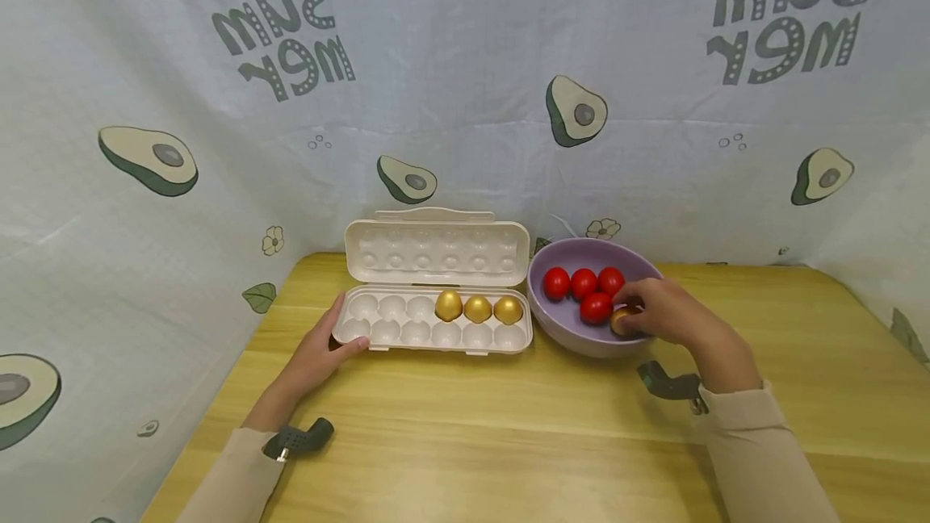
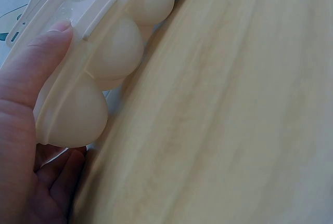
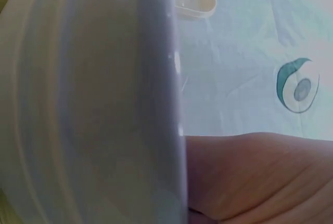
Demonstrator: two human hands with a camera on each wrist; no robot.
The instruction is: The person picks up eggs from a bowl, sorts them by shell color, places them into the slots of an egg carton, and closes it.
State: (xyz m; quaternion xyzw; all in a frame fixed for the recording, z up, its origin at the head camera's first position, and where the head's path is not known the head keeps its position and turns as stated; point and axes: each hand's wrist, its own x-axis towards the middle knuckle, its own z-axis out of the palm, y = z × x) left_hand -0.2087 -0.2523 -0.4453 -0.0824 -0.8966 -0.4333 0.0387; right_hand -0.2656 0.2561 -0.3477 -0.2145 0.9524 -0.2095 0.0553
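Observation:
My left hand grips the left end of an open cream egg carton. In the left wrist view the thumb lies over the carton's edge, and the fingers go round the end below. Three golden eggs sit in the right half of its back row. Reaching over the right side of a purple bowl, my right hand pinches another golden egg inside it. Several red eggs lie in the bowl beside that egg. The bowl's wall hides the right fingertips in the right wrist view.
The carton's lid stands raised at the back, near a hanging cloth printed with avocados. Carton and bowl stand side by side on a wooden table, the bowl to the right. Each wrist wears a dark camera mount.

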